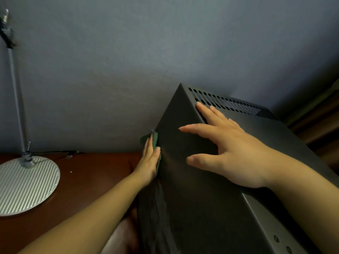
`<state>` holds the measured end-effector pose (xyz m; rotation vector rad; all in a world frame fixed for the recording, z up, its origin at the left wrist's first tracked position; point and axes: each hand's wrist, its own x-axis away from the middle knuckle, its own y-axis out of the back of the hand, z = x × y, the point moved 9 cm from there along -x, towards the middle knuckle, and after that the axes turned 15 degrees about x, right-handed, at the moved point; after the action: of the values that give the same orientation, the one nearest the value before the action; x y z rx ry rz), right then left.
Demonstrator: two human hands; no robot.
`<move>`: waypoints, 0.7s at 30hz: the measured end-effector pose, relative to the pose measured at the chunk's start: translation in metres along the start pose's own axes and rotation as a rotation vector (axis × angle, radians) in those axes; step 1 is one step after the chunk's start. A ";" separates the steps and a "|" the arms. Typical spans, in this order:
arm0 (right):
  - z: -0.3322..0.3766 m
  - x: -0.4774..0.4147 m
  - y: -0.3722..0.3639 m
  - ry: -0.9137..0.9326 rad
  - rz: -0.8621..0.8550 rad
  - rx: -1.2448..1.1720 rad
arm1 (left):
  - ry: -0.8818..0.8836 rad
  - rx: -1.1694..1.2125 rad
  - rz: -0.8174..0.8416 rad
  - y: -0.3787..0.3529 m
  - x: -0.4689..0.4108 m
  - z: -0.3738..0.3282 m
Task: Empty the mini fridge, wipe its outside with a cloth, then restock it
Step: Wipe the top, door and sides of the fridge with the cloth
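Item: mini fridge (pixel 192 208), dark, on table (pixel 95 173).
Left hand (pixel 149 162): fingers straight, together, pressing green cloth (pixel 155 139) flat against the fridge's left wall.
Right hand (pixel 233 154): spread on the fridge's top, holding nothing.
I judge the wall's length runs from the cloth back toward me, so the left hand takes the stroke.

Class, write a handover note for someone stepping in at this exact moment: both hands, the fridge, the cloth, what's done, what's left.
Left hand: flat, pressing the green cloth on the mini fridge's left side.
Right hand: spread on its top, steadying.
Fridge stands on the brown table, beside the lamp base.
Done: wiping has reached the left side; contents not visible.
Left: the other faces, restocking.
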<state>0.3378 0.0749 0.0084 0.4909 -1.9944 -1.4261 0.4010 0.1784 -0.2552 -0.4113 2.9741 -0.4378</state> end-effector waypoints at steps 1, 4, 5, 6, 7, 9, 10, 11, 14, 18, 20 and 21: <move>0.001 0.000 0.000 -0.003 0.005 -0.003 | 0.013 0.007 0.012 0.001 0.003 0.008; 0.002 0.000 0.000 -0.007 0.015 -0.012 | 0.055 -0.004 0.010 0.004 0.016 0.030; 0.002 0.001 0.000 -0.010 0.012 -0.012 | 0.072 0.004 0.004 0.003 0.019 0.032; 0.001 0.001 0.000 -0.013 0.008 -0.014 | 0.079 0.012 -0.005 0.002 0.023 0.033; 0.001 0.001 0.000 -0.015 0.002 -0.016 | 0.078 0.008 -0.013 0.001 0.025 0.033; 0.001 0.000 -0.001 -0.014 -0.012 -0.019 | 0.048 0.001 -0.009 -0.003 0.028 0.027; 0.001 0.000 -0.001 -0.012 -0.017 -0.019 | 0.034 0.011 0.001 -0.005 0.028 0.024; 0.001 0.000 -0.001 -0.011 -0.019 -0.021 | 0.021 0.019 0.009 -0.006 0.029 0.022; 0.000 0.000 -0.001 -0.015 -0.011 -0.026 | 0.021 0.021 0.030 -0.008 0.028 0.021; 0.000 0.000 0.000 -0.017 -0.021 -0.034 | 0.067 0.034 0.011 -0.002 0.017 0.026; 0.000 0.000 0.000 -0.014 -0.019 -0.036 | 0.081 0.017 -0.013 0.003 0.016 0.032; 0.001 0.000 0.000 -0.012 -0.018 -0.035 | 0.086 0.007 -0.021 0.005 0.017 0.036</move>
<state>0.3372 0.0755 0.0084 0.4876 -1.9756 -1.4754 0.3892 0.1683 -0.2917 -0.4341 3.0522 -0.4800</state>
